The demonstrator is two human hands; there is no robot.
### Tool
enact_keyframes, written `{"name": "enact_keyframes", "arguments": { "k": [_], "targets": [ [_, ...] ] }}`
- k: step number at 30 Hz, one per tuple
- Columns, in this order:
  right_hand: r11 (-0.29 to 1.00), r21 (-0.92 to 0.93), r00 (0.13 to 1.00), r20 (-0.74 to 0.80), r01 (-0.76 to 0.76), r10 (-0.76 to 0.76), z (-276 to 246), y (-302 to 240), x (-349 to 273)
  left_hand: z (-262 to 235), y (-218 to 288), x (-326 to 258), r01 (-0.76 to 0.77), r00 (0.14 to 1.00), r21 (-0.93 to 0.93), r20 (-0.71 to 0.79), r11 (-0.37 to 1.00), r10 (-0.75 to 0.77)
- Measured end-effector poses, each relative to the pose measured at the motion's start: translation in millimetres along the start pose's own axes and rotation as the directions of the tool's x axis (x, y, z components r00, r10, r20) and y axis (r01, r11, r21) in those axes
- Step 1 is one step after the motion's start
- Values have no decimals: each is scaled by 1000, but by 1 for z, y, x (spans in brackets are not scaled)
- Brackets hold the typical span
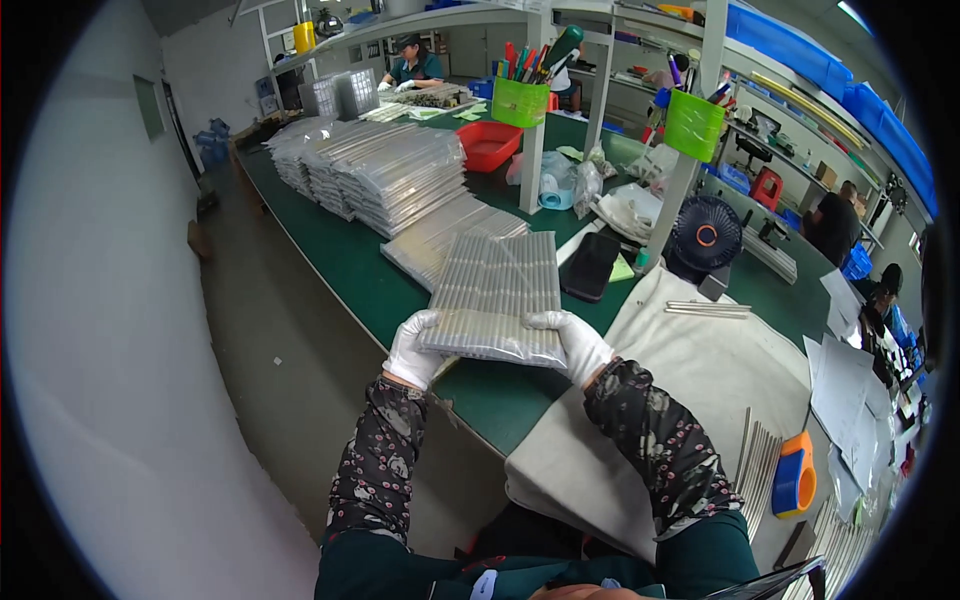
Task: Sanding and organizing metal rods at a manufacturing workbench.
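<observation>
Between my two white-gloved hands is a clear plastic bag of metal rods, the rods lying side by side in a flat pack. My left hand grips its near left corner, and my right hand closes on the near right corner. The pack tilts over the green table's edge. Just beyond it lie more bagged packs, and behind those a tall stack of similar packs. What lies under my held pack is partly hidden.
A black phone-like case and a dark fan stand to the right. Loose rods and a blue-and-orange tape dispenser lie by a pale cloth. A red basin sits behind. A co-worker works at the far end.
</observation>
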State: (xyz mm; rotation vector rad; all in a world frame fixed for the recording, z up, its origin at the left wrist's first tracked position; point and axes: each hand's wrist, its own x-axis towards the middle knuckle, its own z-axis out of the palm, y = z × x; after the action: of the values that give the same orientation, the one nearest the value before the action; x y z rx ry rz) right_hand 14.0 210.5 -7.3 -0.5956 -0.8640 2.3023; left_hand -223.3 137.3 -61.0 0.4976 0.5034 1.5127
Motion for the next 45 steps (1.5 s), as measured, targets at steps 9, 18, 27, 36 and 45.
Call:
{"name": "enact_keyframes", "arguments": {
  "k": [9, 18, 27, 36, 45],
  "targets": [
    [996, 89, 993, -118, 25, -15, 26, 14, 98, 17, 15, 29, -368, 928, -340, -191, 865, 320],
    [982, 49, 981, -76, 184, -180, 26, 30, 138, -17, 37, 58, -450, 745, 492, -253, 745, 617],
    [942, -277, 946, -207, 187, -249, 26, 21, 142, -34, 45, 94, -189, 660, 856, -253, 482, 708],
    [934, -304, 937, -228, 188, -263, 27, 16, 146, -41, 54, 108, 175, 583, 983, -143, 48, 800],
    [932, -346, 948, -250, 104, -198, 46, 23, 138, -41, 60, 105, 327, 572, 943, -153, -53, 806]
  ]
}}
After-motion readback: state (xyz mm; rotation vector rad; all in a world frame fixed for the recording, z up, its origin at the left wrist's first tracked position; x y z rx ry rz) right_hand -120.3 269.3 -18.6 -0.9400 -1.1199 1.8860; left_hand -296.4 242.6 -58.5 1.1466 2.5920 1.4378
